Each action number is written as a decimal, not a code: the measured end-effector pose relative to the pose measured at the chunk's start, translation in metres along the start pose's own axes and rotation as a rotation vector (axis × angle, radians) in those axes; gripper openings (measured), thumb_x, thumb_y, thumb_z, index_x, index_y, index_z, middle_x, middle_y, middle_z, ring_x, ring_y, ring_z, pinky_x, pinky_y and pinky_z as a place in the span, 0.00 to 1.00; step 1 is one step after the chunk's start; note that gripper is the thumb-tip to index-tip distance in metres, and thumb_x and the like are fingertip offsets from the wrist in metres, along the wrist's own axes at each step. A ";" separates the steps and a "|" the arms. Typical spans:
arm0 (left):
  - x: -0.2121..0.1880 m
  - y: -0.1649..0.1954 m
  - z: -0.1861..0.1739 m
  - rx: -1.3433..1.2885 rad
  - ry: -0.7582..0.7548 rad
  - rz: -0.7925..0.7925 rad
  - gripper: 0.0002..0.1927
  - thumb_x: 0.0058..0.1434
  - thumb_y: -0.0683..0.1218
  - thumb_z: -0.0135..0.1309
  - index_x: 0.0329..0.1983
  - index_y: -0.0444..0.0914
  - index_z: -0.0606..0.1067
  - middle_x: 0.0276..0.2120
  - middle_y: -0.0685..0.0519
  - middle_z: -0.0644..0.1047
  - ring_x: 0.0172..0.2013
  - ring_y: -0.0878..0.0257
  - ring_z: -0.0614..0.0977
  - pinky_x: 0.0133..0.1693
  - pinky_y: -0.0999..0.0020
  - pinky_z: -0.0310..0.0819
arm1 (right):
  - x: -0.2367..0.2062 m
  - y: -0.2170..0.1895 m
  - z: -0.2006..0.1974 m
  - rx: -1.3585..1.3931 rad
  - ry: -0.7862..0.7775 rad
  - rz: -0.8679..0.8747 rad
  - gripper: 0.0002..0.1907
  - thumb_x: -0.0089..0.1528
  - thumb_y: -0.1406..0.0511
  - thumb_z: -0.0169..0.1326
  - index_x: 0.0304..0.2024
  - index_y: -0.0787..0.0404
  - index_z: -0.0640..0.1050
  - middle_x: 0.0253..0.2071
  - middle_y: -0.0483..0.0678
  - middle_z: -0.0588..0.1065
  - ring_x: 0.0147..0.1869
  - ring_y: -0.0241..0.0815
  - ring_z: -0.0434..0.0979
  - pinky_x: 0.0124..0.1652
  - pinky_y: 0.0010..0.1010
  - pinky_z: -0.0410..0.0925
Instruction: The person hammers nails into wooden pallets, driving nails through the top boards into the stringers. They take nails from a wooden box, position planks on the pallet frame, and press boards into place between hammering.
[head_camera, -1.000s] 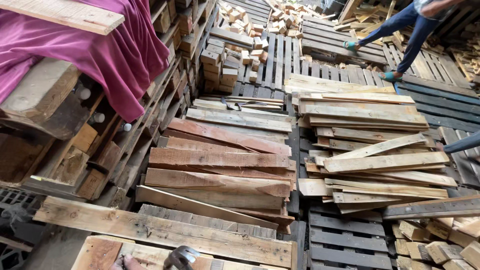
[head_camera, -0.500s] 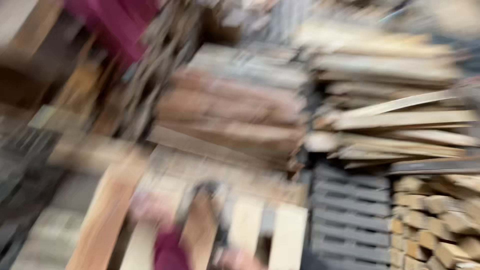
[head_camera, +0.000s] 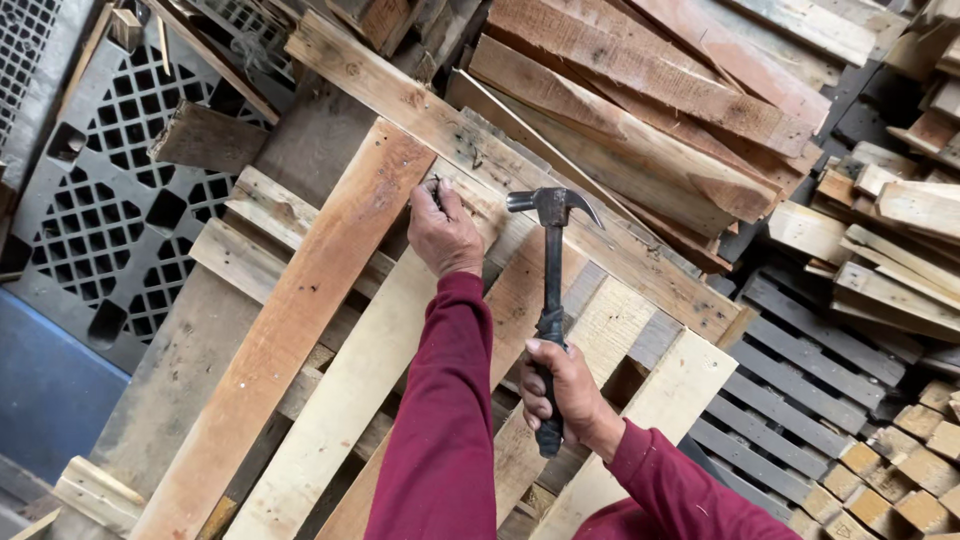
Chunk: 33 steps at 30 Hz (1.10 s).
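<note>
Centre frame: left hand (head_camera: 444, 235) pinches a small nail (head_camera: 436, 186) against the pale plank (head_camera: 350, 380) of the wooden pallet (head_camera: 640, 290). Right hand (head_camera: 565, 392), lower centre, clenched round the black handle of a claw hammer (head_camera: 551, 280), head raised just right of the nail (not touching). Black plastic pallet (head_camera: 110, 200) upper left, loose board stack (head_camera: 650, 90) upper right
</note>
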<state>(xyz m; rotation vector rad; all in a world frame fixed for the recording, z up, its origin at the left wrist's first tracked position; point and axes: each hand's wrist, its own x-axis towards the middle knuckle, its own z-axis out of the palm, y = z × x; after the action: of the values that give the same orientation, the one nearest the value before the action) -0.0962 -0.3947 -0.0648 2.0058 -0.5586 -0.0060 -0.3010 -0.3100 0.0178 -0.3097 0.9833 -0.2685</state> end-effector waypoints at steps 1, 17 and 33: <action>0.001 0.000 0.000 0.004 0.004 0.012 0.09 0.69 0.47 0.54 0.38 0.36 0.74 0.31 0.45 0.79 0.32 0.49 0.82 0.34 0.56 0.75 | -0.003 0.000 0.002 -0.009 -0.001 -0.005 0.17 0.64 0.57 0.50 0.28 0.61 0.67 0.16 0.45 0.63 0.12 0.36 0.62 0.14 0.34 0.65; 0.005 -0.008 0.000 0.011 0.021 0.040 0.07 0.69 0.47 0.54 0.40 0.38 0.73 0.35 0.46 0.80 0.36 0.48 0.83 0.37 0.56 0.75 | -0.001 0.017 0.016 0.057 0.056 -0.061 0.20 0.65 0.56 0.52 0.26 0.62 0.64 0.14 0.45 0.62 0.12 0.37 0.63 0.15 0.35 0.67; 0.015 -0.016 -0.015 -0.318 0.013 0.098 0.07 0.67 0.44 0.60 0.43 0.36 0.79 0.35 0.50 0.80 0.33 0.56 0.83 0.39 0.65 0.78 | 0.011 -0.063 -0.036 -0.904 0.115 -0.167 0.17 0.66 0.54 0.51 0.42 0.62 0.70 0.20 0.43 0.68 0.15 0.33 0.67 0.17 0.28 0.65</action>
<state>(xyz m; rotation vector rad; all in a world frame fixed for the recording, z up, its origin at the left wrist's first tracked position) -0.0729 -0.3814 -0.0675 1.6673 -0.6073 -0.0204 -0.3310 -0.3766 0.0144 -1.2134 1.1517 0.0277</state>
